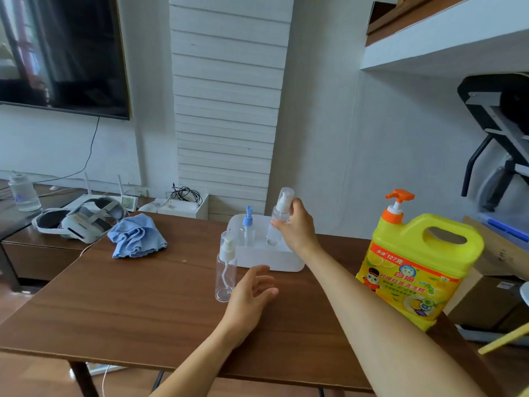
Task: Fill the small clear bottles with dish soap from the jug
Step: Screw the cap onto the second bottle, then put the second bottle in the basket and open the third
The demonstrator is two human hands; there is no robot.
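Observation:
A yellow dish soap jug [420, 270] with an orange pump stands at the table's right edge. My right hand [297, 224] grips a small clear bottle [279, 216] with a white pump, tilted, over a white tray [272, 259]. Inside the tray stands a clear bottle with a blue pump [247, 229]. Another clear bottle with a white pump [226, 267] stands upright on the table in front of the tray's left corner. My left hand [252, 293] hovers open just right of that bottle, fingers relaxed, holding nothing.
A crumpled blue cloth [136, 237] lies on the brown table [128, 305] to the left. A white headset [83, 222] and a water bottle [24, 193] sit on a low cabinet at far left. Cardboard boxes [492, 299] stand right of the table.

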